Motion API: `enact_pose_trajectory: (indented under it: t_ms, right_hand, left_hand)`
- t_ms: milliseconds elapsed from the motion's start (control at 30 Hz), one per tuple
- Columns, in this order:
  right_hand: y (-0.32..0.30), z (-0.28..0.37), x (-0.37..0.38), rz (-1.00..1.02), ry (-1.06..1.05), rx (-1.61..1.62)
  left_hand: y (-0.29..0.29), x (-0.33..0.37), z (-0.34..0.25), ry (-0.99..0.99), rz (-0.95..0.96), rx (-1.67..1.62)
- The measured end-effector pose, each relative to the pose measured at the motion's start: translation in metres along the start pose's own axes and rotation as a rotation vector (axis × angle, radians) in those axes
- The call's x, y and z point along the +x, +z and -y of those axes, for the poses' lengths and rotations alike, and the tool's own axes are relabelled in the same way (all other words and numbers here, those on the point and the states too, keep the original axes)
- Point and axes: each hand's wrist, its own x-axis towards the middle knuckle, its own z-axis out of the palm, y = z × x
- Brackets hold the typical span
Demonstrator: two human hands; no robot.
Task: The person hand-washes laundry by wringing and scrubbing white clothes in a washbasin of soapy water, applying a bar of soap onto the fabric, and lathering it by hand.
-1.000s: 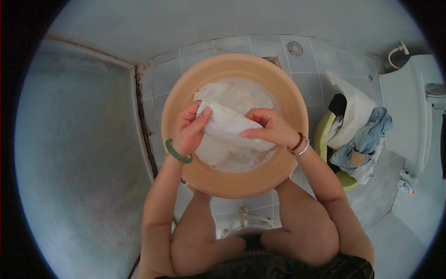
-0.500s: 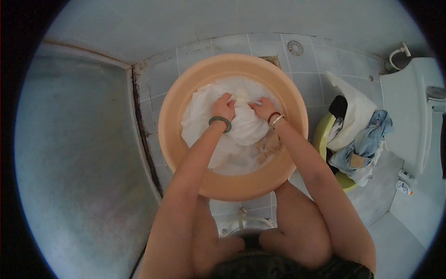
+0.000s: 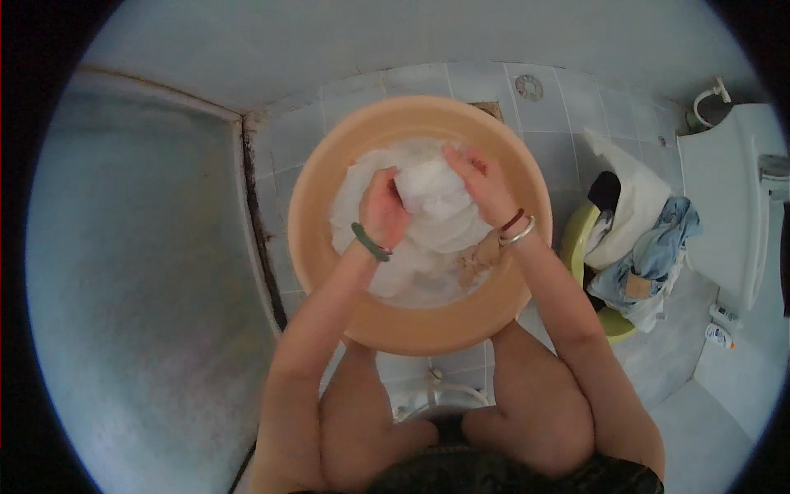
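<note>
your left hand [image 3: 383,207] and right hand [image 3: 480,177] both clench a bunched fold of the white cloth [image 3: 434,198], its long axis running from 9 to 3 o'clock between your fists. the cloth sits in sudsy water inside the orange basin [image 3: 306,198]. at 3 o'clock, a green tub [image 3: 576,239] holds piled clothes [image 3: 650,255].

Both forearms reach forward from the lower edge, converging. The left hand [image 3: 383,207] is clenched, knuckles up; the right hand [image 3: 481,181] curls its fingers [image 3: 454,156] closed just beside it, wrists bent downward.
</note>
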Motion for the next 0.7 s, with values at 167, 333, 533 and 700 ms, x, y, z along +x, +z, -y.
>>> enact_pose_trajectory:
  t_ms: [167,333,533,700]
  right_hand:
    - [0.073,0.038,-0.066,-0.036,-0.763,-0.65]
    - [0.048,0.012,-0.031,-0.097,-1.009,-0.963]
    - [0.084,0.025,-0.069,0.031,-0.967,-0.912]
    - [0.066,0.008,-0.052,0.017,-0.825,-0.689]
  left_hand:
    - [-0.062,0.024,-0.006,0.049,-0.027,0.386]
    - [-0.03,-0.014,0.03,0.064,0.327,0.173]
    - [-0.109,0.042,0.022,-0.112,1.096,-0.043]
    - [-0.074,-0.006,0.035,-0.074,0.34,0.184]
